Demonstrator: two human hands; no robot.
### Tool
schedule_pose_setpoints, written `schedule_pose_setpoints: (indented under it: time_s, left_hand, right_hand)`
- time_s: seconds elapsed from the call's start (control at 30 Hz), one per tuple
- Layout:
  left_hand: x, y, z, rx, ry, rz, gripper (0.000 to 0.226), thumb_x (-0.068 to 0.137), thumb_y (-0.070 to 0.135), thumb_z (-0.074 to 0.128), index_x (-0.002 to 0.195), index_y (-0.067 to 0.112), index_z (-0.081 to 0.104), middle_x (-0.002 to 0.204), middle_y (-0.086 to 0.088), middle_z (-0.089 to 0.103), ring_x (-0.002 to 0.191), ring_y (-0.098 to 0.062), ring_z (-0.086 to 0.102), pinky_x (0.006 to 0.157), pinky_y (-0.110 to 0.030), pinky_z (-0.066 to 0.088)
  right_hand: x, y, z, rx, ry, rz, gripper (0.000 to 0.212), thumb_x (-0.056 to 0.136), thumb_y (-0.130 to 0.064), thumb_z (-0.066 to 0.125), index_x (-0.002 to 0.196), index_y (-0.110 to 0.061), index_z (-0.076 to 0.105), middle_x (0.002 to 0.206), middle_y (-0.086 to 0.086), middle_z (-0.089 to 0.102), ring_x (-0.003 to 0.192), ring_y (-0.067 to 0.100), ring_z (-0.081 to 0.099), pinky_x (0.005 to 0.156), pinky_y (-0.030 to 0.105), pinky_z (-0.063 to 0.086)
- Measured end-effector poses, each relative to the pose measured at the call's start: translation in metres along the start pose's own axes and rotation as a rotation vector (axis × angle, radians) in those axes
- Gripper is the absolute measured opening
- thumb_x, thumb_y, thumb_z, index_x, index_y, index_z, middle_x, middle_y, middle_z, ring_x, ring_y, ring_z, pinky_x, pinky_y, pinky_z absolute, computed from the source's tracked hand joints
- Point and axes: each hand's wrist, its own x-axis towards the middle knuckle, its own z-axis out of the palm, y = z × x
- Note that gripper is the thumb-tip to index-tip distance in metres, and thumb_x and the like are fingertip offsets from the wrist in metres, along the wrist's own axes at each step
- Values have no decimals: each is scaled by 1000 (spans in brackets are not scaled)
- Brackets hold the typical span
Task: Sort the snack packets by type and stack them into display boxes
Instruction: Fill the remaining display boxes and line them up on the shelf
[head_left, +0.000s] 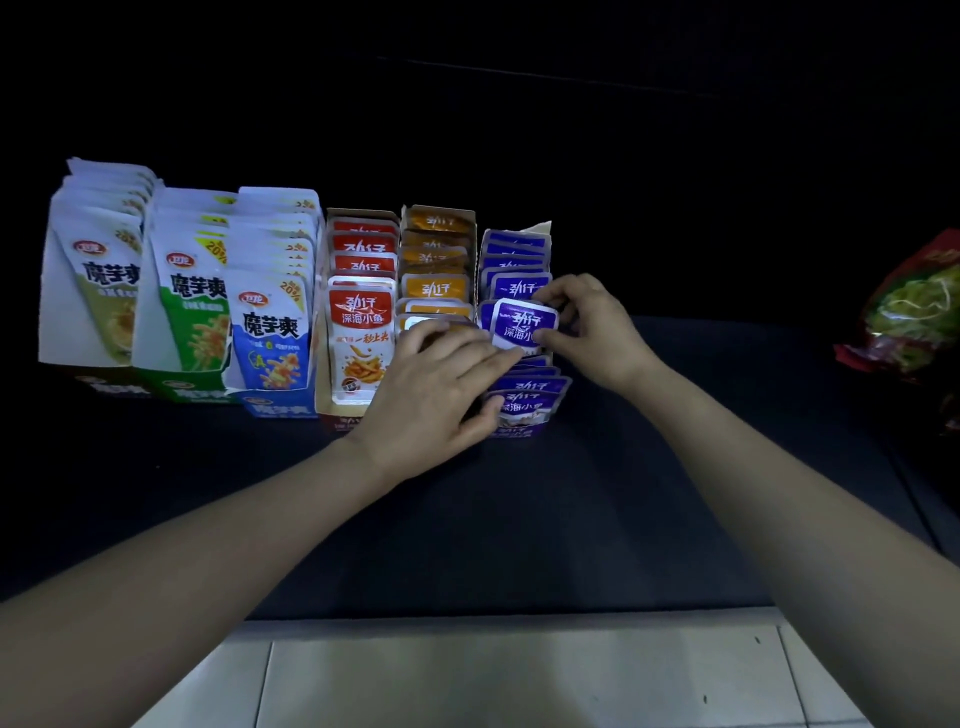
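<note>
- Purple packet (522, 325) is mid-row over the purple box (537, 228), the rightmost of six boxes, upright with its face to the camera and tilted a little.
- Right hand (592, 325) pinches the packet's right edge, thumb low and fingers curled at the top corner.
- Left hand (431, 384) is flat, fingers near straight, lying across the front of the orange box (439, 213) and onto the front purple packets. Thumb sits against the front of the purple row. It grips nothing.
- Left fingertips reach the packet's lower left corner; dim light, so contact there is probably real but I can't confirm it.
- Key relation: the row runs front to back, away from the person, and the gap seems to lie just below the packet. My read: the packet goes straight down.
- Right hand is nearer and does the placing.
- Room: bare dark table (519, 519) to the right and front; orange box touches on the left, so no sideways slack there.
- A red-green bag (914, 312) is well apart to the right.
</note>
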Motion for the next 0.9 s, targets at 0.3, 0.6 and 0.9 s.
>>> schedule_pose_setpoints:
  time_s: [0.3,0.6,0.9]
  left_hand:
    - [1,-1,-1,6,-12,-2,45,93,35,49,131,13,59,118,-2,67,121,-20,56,105,-40,32]
    - [3,-4,-2,23,-33,3,49,93,37,49,134,11,56,120,-2,65,122,-21,53,104,-39,32]
    - [12,-2,-3,60,-123,-137,54,89,37,59,138,16,51,147,-16,40,137,-30,34,109,-44,28]
  right_hand:
    - [-5,-1,-3,109,-129,-101,30,86,-10,70,110,-14,53,121,1,51,104,9,56,76,18,52]
    - [4,-13,-11,-31,-11,-257,24,88,-11,68,111,-6,67,116,6,58,109,10,54,88,17,47]
    - [1,-7,-7,113,-67,-89,28,90,-12,64,119,-10,65,120,3,57,111,7,55,86,17,51]
